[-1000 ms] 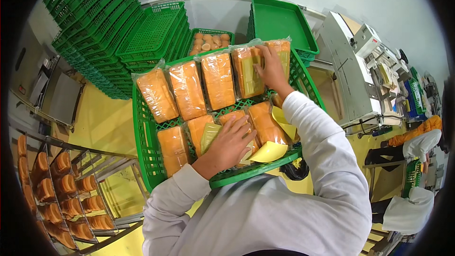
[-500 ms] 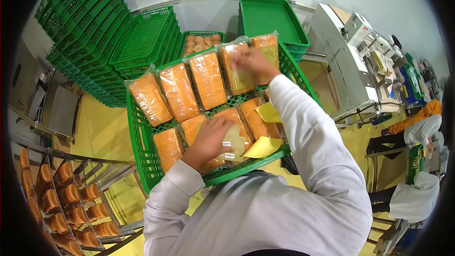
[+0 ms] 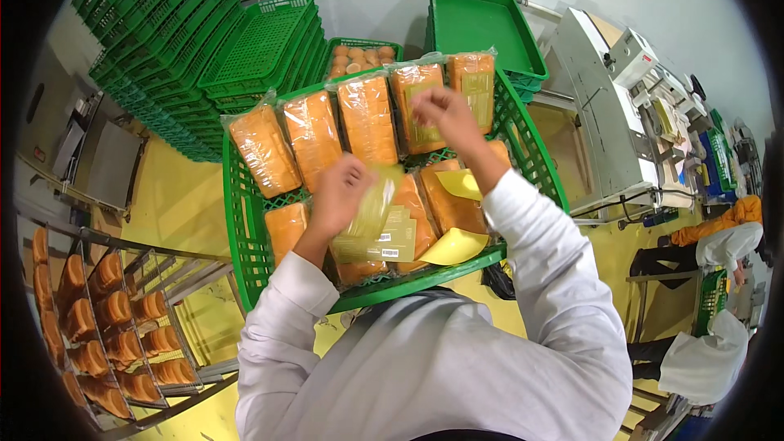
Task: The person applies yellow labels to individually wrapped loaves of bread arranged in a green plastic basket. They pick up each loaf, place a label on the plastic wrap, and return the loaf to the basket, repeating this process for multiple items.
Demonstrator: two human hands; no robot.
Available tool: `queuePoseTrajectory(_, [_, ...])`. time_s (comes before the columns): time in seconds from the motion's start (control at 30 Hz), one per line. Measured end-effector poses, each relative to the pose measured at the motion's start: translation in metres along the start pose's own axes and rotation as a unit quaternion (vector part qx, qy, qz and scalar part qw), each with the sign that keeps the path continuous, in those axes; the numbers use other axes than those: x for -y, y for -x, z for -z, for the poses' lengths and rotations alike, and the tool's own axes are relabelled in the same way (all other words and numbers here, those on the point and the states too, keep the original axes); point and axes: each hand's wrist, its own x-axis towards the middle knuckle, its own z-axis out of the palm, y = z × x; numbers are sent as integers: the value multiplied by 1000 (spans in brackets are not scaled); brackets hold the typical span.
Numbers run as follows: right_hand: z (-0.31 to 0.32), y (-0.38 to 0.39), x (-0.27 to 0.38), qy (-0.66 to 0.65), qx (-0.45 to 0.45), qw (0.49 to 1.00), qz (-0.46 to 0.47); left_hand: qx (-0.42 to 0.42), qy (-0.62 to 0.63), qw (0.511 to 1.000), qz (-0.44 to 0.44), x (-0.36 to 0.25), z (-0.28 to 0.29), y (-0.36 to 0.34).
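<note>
A green crate [image 3: 237, 237] holds two rows of bagged bread loaves [image 3: 265, 151]. My left hand [image 3: 335, 200] is pinched on a translucent olive label [image 3: 371, 204], blurred and raised over the near row, above more printed labels [image 3: 396, 237]. My right hand [image 3: 453, 122] is curled over the back-row loaf second from the right [image 3: 408, 73], at the olive label on it; whether its fingers hold anything is hidden. The rightmost back loaf also bears a label [image 3: 478, 98]. Two yellow backing sheets [image 3: 457, 249] lie curled on the near loaves.
Stacked green crates [image 3: 155, 33] and trays [image 3: 482, 20] stand behind, with a crate of round buns [image 3: 363, 57]. A rack of bread [image 3: 110, 314] is at left. A machine [image 3: 604, 114] stands at right, where co-workers [image 3: 702, 359] are bent over.
My left hand has risen up and left, lifting a label from the near row. My right hand moved down from the loaf's top and stays curled over its label.
</note>
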Motion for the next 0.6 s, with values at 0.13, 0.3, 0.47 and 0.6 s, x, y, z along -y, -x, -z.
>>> queuePoseTrajectory(0.13, [-51, 46, -2, 23, 163, 984, 71, -277, 215, 936, -19, 2, 7, -6])
queuePoseTrajectory(0.3, [-65, 51, 12, -9, 175, 982, -72, -349, 270, 896, -45, 12, 2, -12])
queuePoseTrajectory(0.47, [-59, 47, 3, -120, 124, 981, -82, -117, 359, 924, 55, -6, -15, 4])
queuePoseTrajectory(0.6, [-62, 49, -1, -199, 88, 971, -94, -165, 361, 916, 55, 0, -14, 2])
